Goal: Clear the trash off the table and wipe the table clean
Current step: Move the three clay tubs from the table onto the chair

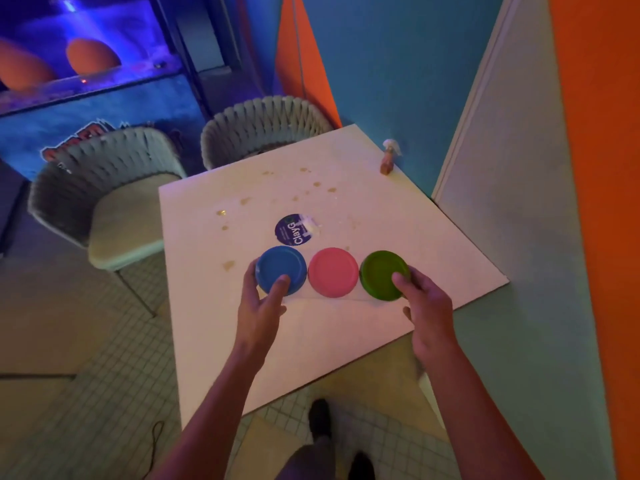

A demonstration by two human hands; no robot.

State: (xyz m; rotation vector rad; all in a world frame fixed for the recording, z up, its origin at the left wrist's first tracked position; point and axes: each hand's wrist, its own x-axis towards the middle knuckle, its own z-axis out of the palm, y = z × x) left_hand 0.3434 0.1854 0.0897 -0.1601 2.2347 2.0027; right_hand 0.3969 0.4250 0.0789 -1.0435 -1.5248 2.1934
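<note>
We grip the blue lid (pixel 281 270) with our left hand (pixel 259 306), the green lid (pixel 383 274) with our right hand (pixel 428 311) — pink lid (pixel 333 272) between; row runs 9-to-3. Sticker (pixel 293 229), stains (pixel 245 201) at 12 on the table (pixel 398 223).

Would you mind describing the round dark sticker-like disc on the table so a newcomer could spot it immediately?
Start at the white square table. Near its middle, three coloured lids sit in a row; just beyond the blue lid lies the dark disc, flat. Unlike the plain lids, it is navy with white "Clay" lettering, and white crumpled paper touches its edge.
</note>
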